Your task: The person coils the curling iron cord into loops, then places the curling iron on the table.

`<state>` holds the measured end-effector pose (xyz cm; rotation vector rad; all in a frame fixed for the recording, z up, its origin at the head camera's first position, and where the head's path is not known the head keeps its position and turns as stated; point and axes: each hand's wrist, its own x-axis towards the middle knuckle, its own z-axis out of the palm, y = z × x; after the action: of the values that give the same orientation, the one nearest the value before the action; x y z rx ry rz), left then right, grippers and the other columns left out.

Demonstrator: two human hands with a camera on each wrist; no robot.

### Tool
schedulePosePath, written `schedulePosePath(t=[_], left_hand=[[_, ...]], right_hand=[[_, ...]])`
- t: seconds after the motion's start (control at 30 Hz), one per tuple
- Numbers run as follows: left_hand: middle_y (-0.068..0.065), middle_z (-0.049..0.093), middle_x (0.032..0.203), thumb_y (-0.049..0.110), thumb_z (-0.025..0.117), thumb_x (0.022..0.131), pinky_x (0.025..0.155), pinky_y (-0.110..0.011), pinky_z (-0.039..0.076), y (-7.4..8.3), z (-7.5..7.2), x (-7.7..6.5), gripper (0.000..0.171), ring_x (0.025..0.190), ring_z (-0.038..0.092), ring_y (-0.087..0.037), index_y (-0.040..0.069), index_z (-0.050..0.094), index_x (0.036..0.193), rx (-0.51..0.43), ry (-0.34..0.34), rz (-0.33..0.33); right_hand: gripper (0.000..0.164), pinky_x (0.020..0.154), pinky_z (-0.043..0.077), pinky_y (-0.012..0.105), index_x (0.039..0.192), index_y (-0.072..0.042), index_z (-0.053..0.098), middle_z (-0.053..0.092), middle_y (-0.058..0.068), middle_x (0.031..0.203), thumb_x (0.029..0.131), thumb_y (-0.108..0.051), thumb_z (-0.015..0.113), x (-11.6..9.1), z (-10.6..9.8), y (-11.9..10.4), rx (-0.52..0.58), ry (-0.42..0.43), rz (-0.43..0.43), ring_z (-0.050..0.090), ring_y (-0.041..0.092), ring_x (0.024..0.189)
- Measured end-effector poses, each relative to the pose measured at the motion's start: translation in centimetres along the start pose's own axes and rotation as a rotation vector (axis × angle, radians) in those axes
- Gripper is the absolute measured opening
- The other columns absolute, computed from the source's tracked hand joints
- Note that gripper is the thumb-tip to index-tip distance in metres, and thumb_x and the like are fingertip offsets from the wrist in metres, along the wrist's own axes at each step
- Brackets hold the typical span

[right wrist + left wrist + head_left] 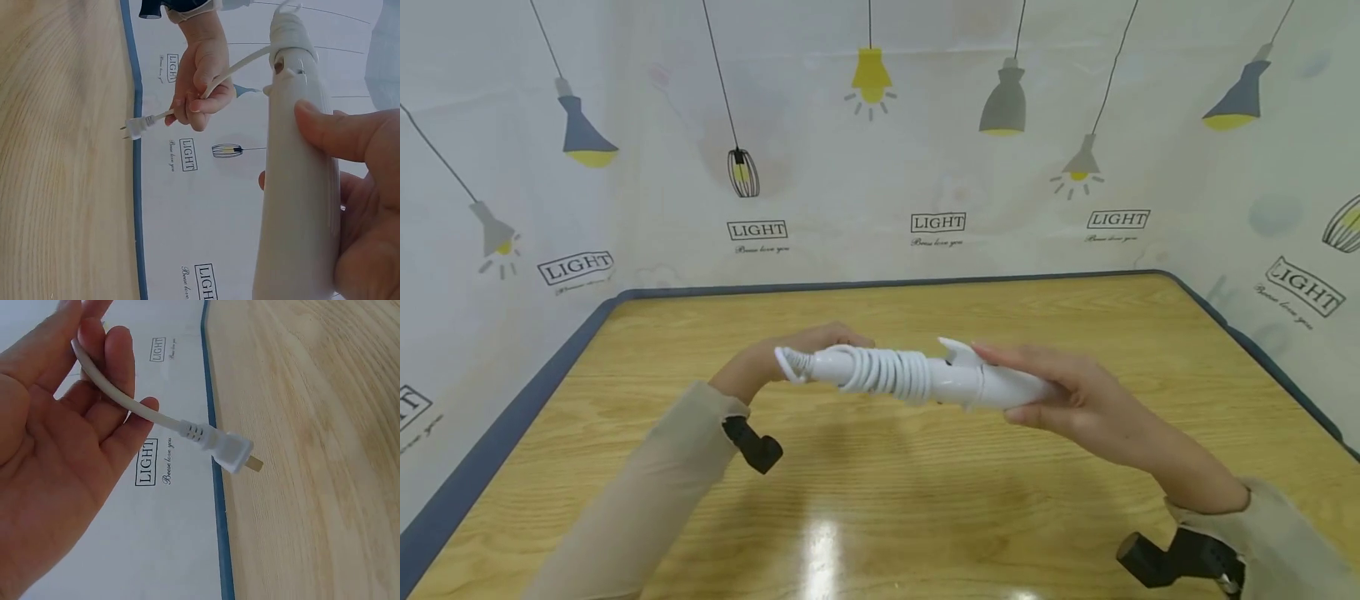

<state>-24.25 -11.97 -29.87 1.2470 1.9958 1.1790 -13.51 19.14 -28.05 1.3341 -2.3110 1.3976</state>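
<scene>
A white curling iron (955, 382) with a small raised lever is held level above the table. Its power cord (891, 372) is wound in several coils round the narrower left part. My right hand (1090, 408) grips the thick smooth end, thumb on one side and fingers on the other. In the left wrist view, my left hand (69, 425) holds the cord's free end (119, 397) between thumb and fingers. The white plug (231, 450) hangs out past the fingertips, its metal prongs bare. In the head view the curling iron hides part of the left hand (820, 337) and the plug.
Below lies a wood-grain table (880, 483) with a dark blue edge (880, 285) at the back. A pale backdrop (842, 183) printed with lamps rises behind and at both sides. Each wrist wears a black camera mount (752, 446).
</scene>
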Motion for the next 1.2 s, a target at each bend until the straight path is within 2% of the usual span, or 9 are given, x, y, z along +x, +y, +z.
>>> schedulePosePath(t=[0.07, 0.13, 0.27, 0.4, 0.5, 0.73, 0.97, 1.07, 1.2], left_hand=[[-0.004, 0.057, 0.078, -0.001, 0.052, 0.09, 0.063, -0.027, 0.044, 0.0, -0.3, 0.0, 0.013, 0.069, 0.049, -0.013, -0.007, 0.063, 0.089, 0.013, -0.024, 0.031], [-0.003, 0.062, 0.083, 0.003, 0.056, 0.09, 0.065, -0.027, 0.045, 0.2, -0.4, 0.0, 0.013, 0.071, 0.051, -0.012, -0.002, 0.067, 0.094, 0.01, -0.024, 0.013], [-0.002, 0.065, 0.077, 0.014, 0.067, 0.085, 0.06, -0.025, 0.045, 0.6, -0.1, 0.1, 0.009, 0.064, 0.051, -0.01, 0.006, 0.07, 0.084, 0.118, 0.077, -0.056], [0.0, 0.062, 0.068, 0.025, 0.075, 0.077, 0.054, -0.024, 0.042, 1.3, 0.2, 0.1, 0.018, 0.057, 0.046, -0.009, 0.01, 0.066, 0.072, 0.221, 0.187, -0.128], [0.001, 0.06, 0.065, 0.031, 0.077, 0.073, 0.052, -0.025, 0.04, 1.8, 0.2, 0.1, 0.024, 0.054, 0.044, -0.009, 0.013, 0.063, 0.069, 0.311, 0.23, -0.145], [0.004, 0.059, 0.069, 0.024, 0.076, 0.075, 0.057, -0.026, 0.047, 3.8, 0.2, 0.3, 0.017, 0.061, 0.054, -0.01, 0.014, 0.064, 0.072, 0.405, 0.247, -0.076], [0.007, 0.058, 0.075, 0.023, 0.071, 0.08, 0.062, -0.022, 0.046, 5.7, 1.2, 0.8, 0.011, 0.068, 0.053, -0.005, 0.014, 0.067, 0.078, 0.62, 0.224, 0.042], [0.01, 0.058, 0.075, 0.025, 0.072, 0.08, 0.062, -0.02, 0.045, 6.5, 2.0, 0.9, 0.011, 0.069, 0.053, -0.002, 0.016, 0.067, 0.078, 0.71, 0.255, 0.024], [0.013, 0.057, 0.074, 0.03, 0.074, 0.078, 0.058, -0.019, 0.042, 7.6, 3.4, 0.9, 0.012, 0.065, 0.051, -0.001, 0.019, 0.068, 0.075, 0.825, 0.327, -0.06]], right_hand=[[0.066, 0.07, 0.049, 0.026, 0.136, -0.01, 0.045, 0.049, 0.003, 0.132, 0.077, 0.012, 0.065, -0.2, -0.1, 0.1, 0.018, -0.056, 0.007, 0.051, 0.014, 0.097], [0.065, 0.069, 0.049, 0.027, 0.137, -0.011, 0.044, 0.05, 0.003, 0.13, 0.079, 0.01, 0.064, -0.3, -0.2, 0.3, 0.029, -0.11, 0.017, 0.05, 0.015, 0.095], [0.06, 0.067, 0.048, 0.028, 0.137, -0.015, 0.044, 0.054, 0.004, 0.124, 0.083, 0.001, 0.063, -0.3, -0.2, 0.5, 0.053, -0.213, 0.061, 0.051, 0.015, 0.088], [0.058, 0.067, 0.047, 0.029, 0.138, -0.017, 0.044, 0.055, 0.006, 0.121, 0.085, -0.003, 0.062, -0.3, -0.1, 0.9, 0.076, -0.293, 0.069, 0.052, 0.014, 0.084], [0.057, 0.064, 0.047, 0.027, 0.138, -0.019, 0.044, 0.057, 0.008, 0.119, 0.085, -0.005, 0.062, -0.4, -0.1, 1.1, 0.064, -0.329, 0.064, 0.052, 0.012, 0.082], [0.055, 0.065, 0.047, 0.027, 0.137, -0.022, 0.045, 0.056, 0.01, 0.122, 0.087, -0.013, 0.063, -0.4, -0.4, 1.9, 0.026, -0.391, 0.143, 0.052, 0.011, 0.083], [0.055, 0.07, 0.048, 0.029, 0.137, -0.016, 0.045, 0.053, 0.013, 0.127, 0.085, -0.011, 0.064, -0.1, 0.0, 2.7, 0.027, -0.446, 0.221, 0.054, 0.013, 0.087], [0.055, 0.069, 0.048, 0.029, 0.136, -0.012, 0.045, 0.053, 0.016, 0.126, 0.084, -0.01, 0.064, 0.2, 0.1, 2.9, 0.027, -0.452, 0.274, 0.054, 0.014, 0.084], [0.056, 0.067, 0.047, 0.028, 0.136, -0.01, 0.045, 0.053, 0.015, 0.126, 0.084, -0.007, 0.065, 0.4, 0.1, 3.5, 0.015, -0.432, 0.339, 0.051, 0.016, 0.08]])
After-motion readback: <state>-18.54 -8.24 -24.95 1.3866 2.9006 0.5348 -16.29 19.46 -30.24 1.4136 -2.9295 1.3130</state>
